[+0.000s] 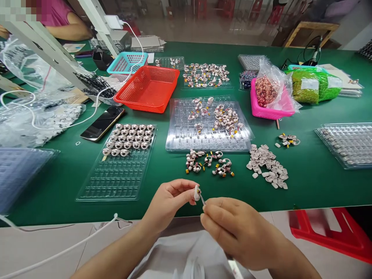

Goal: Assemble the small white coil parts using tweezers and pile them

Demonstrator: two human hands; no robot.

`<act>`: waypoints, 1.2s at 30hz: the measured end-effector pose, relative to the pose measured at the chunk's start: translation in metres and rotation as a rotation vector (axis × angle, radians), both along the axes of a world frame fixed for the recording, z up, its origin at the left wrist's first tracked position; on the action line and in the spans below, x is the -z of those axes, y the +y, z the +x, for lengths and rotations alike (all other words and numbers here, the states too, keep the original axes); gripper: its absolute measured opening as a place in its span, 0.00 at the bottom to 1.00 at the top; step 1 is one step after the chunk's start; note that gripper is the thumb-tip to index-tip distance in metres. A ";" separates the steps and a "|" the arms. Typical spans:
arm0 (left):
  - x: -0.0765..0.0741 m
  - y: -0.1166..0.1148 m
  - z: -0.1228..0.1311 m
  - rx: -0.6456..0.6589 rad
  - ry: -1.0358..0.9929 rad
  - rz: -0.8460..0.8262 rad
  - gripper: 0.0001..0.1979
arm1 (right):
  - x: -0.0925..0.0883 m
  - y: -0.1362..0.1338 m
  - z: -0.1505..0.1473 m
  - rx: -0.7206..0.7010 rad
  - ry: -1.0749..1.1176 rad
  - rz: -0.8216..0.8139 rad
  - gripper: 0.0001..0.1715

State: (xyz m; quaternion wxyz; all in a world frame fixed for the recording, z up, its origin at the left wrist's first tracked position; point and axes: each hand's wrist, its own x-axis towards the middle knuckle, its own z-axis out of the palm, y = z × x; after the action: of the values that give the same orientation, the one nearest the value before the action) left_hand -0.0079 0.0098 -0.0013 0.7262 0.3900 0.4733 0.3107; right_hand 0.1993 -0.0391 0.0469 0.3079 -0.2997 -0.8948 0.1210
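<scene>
1 small pale curved piece (pixel 197 193) shows in the head view, raised above the near edge of the green table (pixel 162 166), pinched by the left hand (pixel 171 197). That hand's grip is clenched on it between thumb and fingers. The right hand (pixel 235 226) grasps a thin metal tool (pixel 202 199), its tip at the right side of the piece; whether it touches cannot be told.

Just beyond the hands lies a loose group of curved pieces with yellow tabs (pixel 223 170), and to its right a pile of pale caps (pixel 264 154). Farther off, a stack of clear trays (pixel 181 141) carries more such pieces. On the left, a clear slotted tray (pixel 113 180) holds rows of shiny rounded parts (pixel 130 138) in its far half, with a phone (pixel 102 123) just beside it. Beyond them stands a red basket (pixel 145 104), near a light blue basket (pixel 114 66).

Far right, a pink basket (pixel 271 112) holds a clear bag of copper-coloured parts (pixel 266 91), beside 2 green bags (pixel 305 91). Another filled tray (pixel 348 147) lies at the right edge. At far left, a co-worker's arm (pixel 71 29) rests near the table.
</scene>
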 end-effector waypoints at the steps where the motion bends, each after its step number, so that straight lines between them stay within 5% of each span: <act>1: -0.001 0.000 0.001 -0.009 0.023 0.010 0.06 | 0.000 -0.001 -0.002 0.003 -0.034 0.041 0.15; 7: -0.007 0.002 0.011 -0.024 0.120 0.055 0.07 | 0.014 -0.006 -0.004 0.032 -0.023 -0.052 0.17; 12: 0.001 0.003 0.016 0.023 0.195 0.091 0.08 | 0.037 -0.022 0.008 0.119 0.421 -0.207 0.18; 16: 0.006 0.006 0.017 0.075 0.207 0.104 0.09 | 0.048 -0.044 0.040 0.531 0.624 -0.321 0.14; 20: 0.004 0.007 0.023 0.099 0.200 0.104 0.08 | 0.051 -0.045 0.085 1.056 0.337 -0.310 0.15; 29: -0.011 0.011 0.053 0.115 0.105 0.111 0.07 | 0.066 0.012 0.097 0.985 -0.274 -0.220 0.12; 36: -0.002 0.012 0.037 0.052 0.058 0.084 0.06 | 0.075 0.031 0.097 0.972 -0.271 -0.149 0.12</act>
State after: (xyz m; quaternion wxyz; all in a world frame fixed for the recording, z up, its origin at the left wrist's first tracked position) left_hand 0.0296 0.0214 0.0005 0.7029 0.4410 0.4706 0.2999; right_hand 0.2959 -0.0080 -0.0284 0.1876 -0.7154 -0.6730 -0.0129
